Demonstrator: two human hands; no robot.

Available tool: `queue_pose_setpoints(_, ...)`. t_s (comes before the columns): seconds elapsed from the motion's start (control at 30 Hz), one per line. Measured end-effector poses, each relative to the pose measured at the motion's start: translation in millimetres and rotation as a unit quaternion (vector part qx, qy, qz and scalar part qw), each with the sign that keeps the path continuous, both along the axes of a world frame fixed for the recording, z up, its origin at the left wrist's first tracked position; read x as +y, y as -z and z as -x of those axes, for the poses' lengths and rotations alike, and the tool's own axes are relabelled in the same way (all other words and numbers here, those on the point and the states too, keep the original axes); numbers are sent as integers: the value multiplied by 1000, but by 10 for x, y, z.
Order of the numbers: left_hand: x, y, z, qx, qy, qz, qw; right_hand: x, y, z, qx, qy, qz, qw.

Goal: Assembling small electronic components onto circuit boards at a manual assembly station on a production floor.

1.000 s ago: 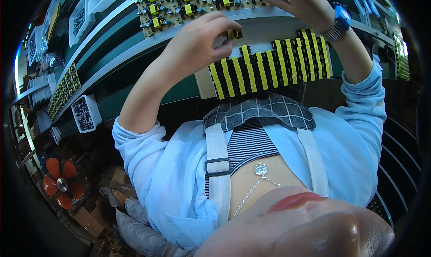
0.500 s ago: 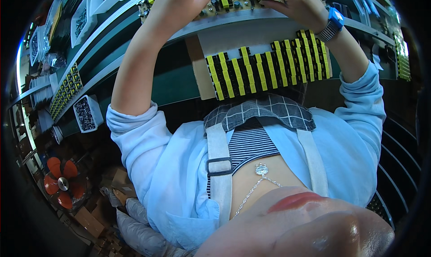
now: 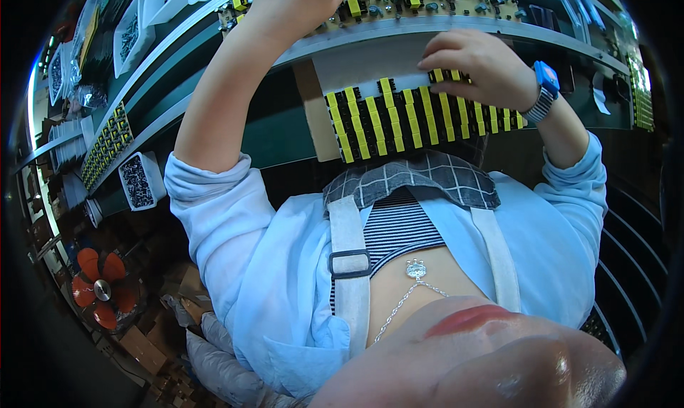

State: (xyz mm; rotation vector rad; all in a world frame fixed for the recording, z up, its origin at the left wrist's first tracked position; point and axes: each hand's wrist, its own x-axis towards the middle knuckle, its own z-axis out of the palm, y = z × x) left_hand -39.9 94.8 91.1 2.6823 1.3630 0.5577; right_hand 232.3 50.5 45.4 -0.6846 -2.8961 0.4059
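Observation:
Over the circuit boards [image 3: 456, 2] at the top of the view is my left hand [image 3: 303, 5], its fingertips cut off by the upper edge or hidden. A small yellow-and-black transformer [image 3: 354, 7] stands on the board close to it. My right hand [image 3: 481, 67] hovers at the right part of the rows of yellow-and-black transformers [image 3: 392, 123], nearer to me. Its fingers are bent and apart, and I see nothing between them. The hand covers some of the transformers beneath. These rows stand on a light tray with a cardboard edge [image 3: 315, 112].
A metal rail [image 3: 399, 29] runs between the boards and the transformer rows. At left are a white bin of small dark parts [image 3: 141, 182], another board with yellow parts [image 3: 107, 144] and more white bins [image 3: 128, 34]. An orange-bladed fan [image 3: 102, 289] stands lower left.
My right hand has left the circuit boards and come toward me, down over the transformer rows. My left hand has shifted slightly right, still at the boards.

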Motion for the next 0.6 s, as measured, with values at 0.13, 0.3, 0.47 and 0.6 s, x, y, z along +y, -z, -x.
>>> queue_pose_setpoints(0.13, 65, 78, 68, 14, 41, -54, 998, -93, 104, -69, -59, 35, 57, 996)
queue_pose_setpoints(0.3, 83, 102, 113, 36, 40, -51, 997, -30, 163, -59, -43, 33, 110, 992)
queue_pose_setpoints(0.47, 97, 141, 169, 72, 54, -56, 994, 47, 171, -9, -43, 38, 155, 986)
queue_pose_setpoints(0.6, 113, 76, 149, 21, 58, -61, 996, 105, 221, -51, -15, 25, 161, 986)
